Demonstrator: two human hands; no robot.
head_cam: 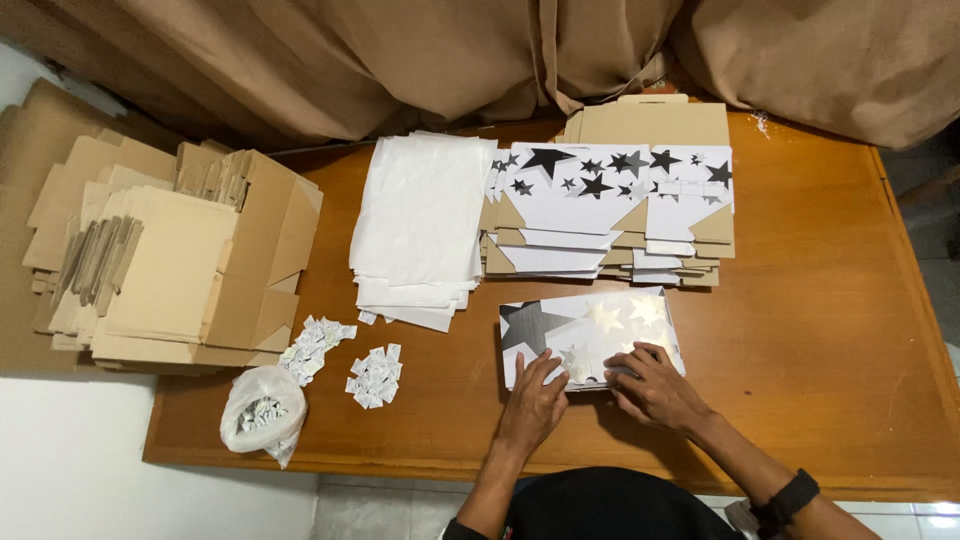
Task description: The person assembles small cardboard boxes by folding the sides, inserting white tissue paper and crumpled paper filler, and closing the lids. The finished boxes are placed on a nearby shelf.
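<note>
A white box (pixel 600 325) printed with black, grey and pale stars lies flat on the wooden table (pixel 820 330) in front of me. My left hand (pixel 535 400) rests on the box's near left edge with fingers spread on its surface. My right hand (pixel 655 385) presses on the near right part of the box, fingers curled against its front edge. A black band sits on my right wrist (pixel 790 497).
Behind the box lie a stack of flat star-printed cartons (pixel 610 215) and a pile of white paper sheets (pixel 420 225). Left are folded brown cardboard boxes (pixel 170 260), small sachets (pixel 375 377) in two heaps and a plastic bag (pixel 262 410) of them. Brown cloth (pixel 400 50) hangs behind.
</note>
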